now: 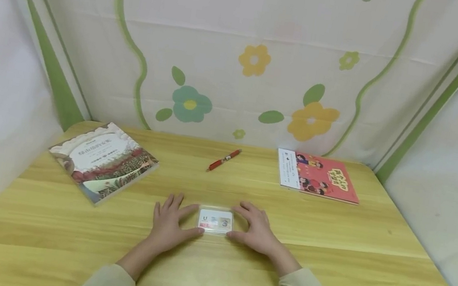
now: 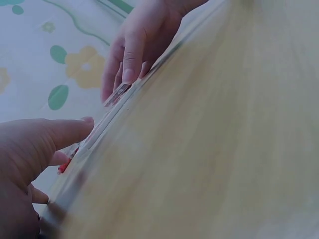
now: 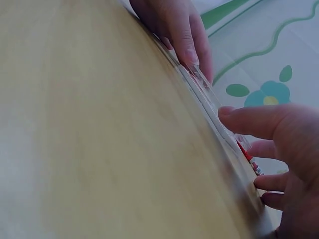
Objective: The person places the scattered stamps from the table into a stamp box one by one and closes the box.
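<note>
A small clear plastic card case (image 1: pixel 215 221) with white, red and gold printing lies near the middle of the table, long side across. My left hand (image 1: pixel 168 228) holds its left end between thumb and index finger, the other fingers spread on the wood. At the right end my right hand (image 1: pixel 259 233) does likewise, its thumb at the near corner and index finger at the far one. Seen edge-on in the left wrist view, the case (image 2: pixel 113 102) lies low over the tabletop between both hands. The right wrist view shows the thumb tip right at the case (image 3: pixel 207 94).
Beyond the case lies a red pen (image 1: pixel 224 160). A book with a floral cover (image 1: pixel 103 162) is at the back left, a red picture book (image 1: pixel 331 177) at the back right. A flower-patterned curtain (image 1: pixel 220 78) hangs behind the wooden table (image 1: pixel 368 280).
</note>
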Tool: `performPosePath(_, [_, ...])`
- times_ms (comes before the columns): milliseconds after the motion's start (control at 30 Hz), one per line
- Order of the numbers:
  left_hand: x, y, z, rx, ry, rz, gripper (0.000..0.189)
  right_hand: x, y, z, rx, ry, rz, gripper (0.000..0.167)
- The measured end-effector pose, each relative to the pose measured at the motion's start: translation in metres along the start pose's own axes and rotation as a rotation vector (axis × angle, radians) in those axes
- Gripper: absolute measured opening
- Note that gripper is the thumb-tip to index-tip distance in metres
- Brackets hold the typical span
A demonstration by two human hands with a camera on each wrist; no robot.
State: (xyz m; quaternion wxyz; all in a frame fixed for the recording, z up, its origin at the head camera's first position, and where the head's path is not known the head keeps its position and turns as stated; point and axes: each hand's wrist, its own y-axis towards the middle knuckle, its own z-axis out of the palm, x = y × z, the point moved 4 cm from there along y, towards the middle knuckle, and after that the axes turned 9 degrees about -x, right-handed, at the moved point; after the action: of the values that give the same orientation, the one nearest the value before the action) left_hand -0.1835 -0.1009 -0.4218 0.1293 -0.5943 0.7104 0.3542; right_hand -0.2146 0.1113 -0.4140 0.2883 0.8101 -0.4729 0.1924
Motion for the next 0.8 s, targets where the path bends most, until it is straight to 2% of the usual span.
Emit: performPosePath(800, [-0.0003, -0.0025, 0.0021, 0.017, 0.079, 0.004, 0.059, 0.0016, -0.0022, 0.0015, 0.020, -0.061, -0.030, 0.061])
